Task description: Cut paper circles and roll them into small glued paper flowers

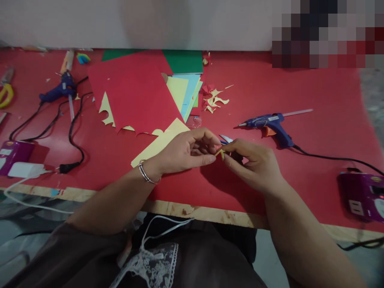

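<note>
Between my two hands is a small folded piece of yellow paper [221, 154], close above the red tabletop. My right hand [253, 162] pinches it between thumb and forefinger. The fingertips of my left hand [198, 148], curled with thumb and forefinger near together, meet its other end. Just behind my fingers, a pointed blade with a blue part [226, 139] shows; the remainder is hidden by my right hand. A strip of pale yellow paper [159, 143] lies beside my left wrist, partly under the hand.
Red sheets [135, 92] with scalloped cut edges lie over coloured paper at the back. Yellow scraps [214, 100] are beside them. A blue glue gun [270, 124] lies right, another [61, 88] left, with cords trailing. Purple boxes [363, 194] and yellow-handled scissors [6, 94] sit near the sides.
</note>
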`<state>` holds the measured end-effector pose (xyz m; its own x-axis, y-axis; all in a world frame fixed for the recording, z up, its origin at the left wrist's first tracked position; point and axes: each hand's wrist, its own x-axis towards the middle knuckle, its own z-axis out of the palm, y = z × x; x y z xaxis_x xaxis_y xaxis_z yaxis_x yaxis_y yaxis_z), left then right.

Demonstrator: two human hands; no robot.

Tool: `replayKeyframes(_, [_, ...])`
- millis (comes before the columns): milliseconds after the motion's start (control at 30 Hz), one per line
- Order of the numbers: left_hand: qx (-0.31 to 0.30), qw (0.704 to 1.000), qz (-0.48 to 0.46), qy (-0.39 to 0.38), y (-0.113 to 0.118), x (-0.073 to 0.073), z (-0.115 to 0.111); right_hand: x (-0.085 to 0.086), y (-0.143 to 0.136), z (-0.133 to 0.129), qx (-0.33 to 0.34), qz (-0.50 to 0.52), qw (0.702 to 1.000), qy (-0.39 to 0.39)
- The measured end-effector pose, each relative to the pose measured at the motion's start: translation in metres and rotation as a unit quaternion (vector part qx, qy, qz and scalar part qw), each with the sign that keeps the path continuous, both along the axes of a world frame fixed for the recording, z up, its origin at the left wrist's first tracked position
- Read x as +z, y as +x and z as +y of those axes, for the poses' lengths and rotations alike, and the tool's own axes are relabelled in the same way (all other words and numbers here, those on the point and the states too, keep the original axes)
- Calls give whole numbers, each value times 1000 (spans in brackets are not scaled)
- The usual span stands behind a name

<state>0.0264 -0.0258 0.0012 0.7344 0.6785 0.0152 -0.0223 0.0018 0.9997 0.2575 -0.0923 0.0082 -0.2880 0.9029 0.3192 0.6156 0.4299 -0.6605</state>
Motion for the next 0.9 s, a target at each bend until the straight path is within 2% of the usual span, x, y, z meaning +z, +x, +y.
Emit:
replayKeyframes(133, [-12,999,-23,-37,0,-4,4,-1,1,0,7,9,1000,-1])
replayKeyframes(467, [-7,1000,-25,-2,0,-5,3,-4,1,0,3,20,1000,-14])
replayKeyframes(600, [14,999,4,41,1,-2,0,-4,1,1,5,18,1000,-7])
replayKeyframes(767, [42,994,45,95,5,9,-9,-3,1,1,9,2,1000,13])
replayKeyframes(900, [70,971,116,195,8,15,-17,-5,0,2,11,-9,999,32])
